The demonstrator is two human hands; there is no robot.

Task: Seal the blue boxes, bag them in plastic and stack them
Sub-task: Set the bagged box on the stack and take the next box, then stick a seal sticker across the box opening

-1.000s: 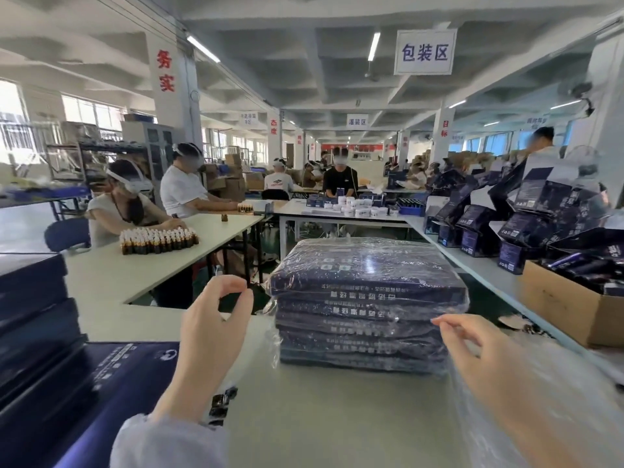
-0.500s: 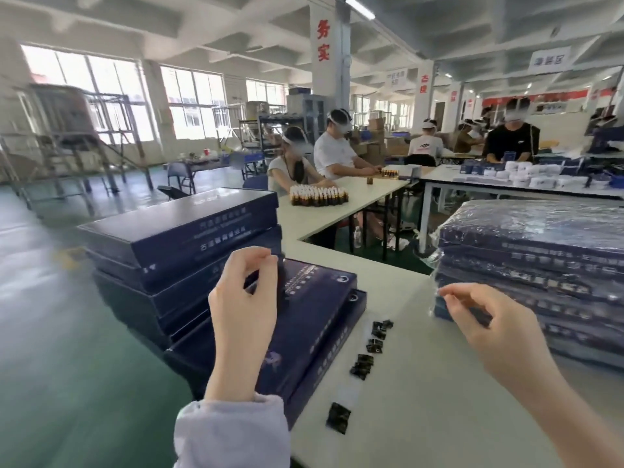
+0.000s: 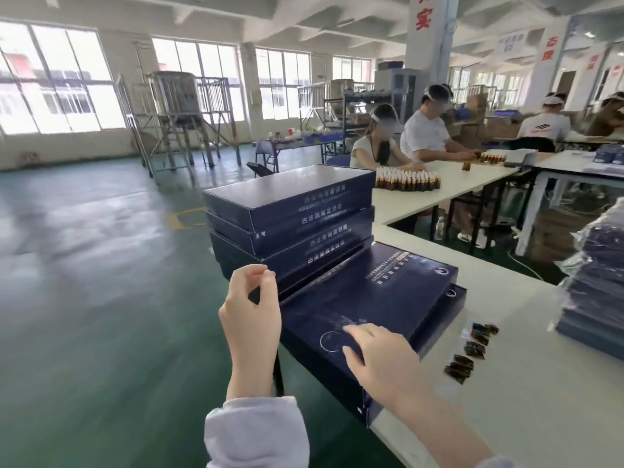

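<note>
Two flat dark blue boxes (image 3: 374, 298) lie stacked at the left end of the white table (image 3: 526, 410). My right hand (image 3: 381, 356) reaches over the near end of the top box with its fingers spread, fingertips on the lid. My left hand (image 3: 251, 312) hovers at the box's left edge with fingers curled and thumb meeting forefinger; nothing shows in it. Behind stands a taller stack of the same blue boxes (image 3: 290, 211). A stack of blue boxes wrapped in clear plastic (image 3: 594, 285) stands at the right edge of the view.
Several small dark sachets (image 3: 472, 349) lie on the table right of the boxes. Seated workers (image 3: 429, 133) handle rows of brown bottles (image 3: 407, 180) at the adjoining table. Green floor drops away left of the table edge, with a metal platform (image 3: 175, 113) by the windows.
The view has swung left from the wrapped stack to the unwrapped boxes. My right hand has moved from beside the wrapped stack onto the top flat box. My left hand stays raised and curled.
</note>
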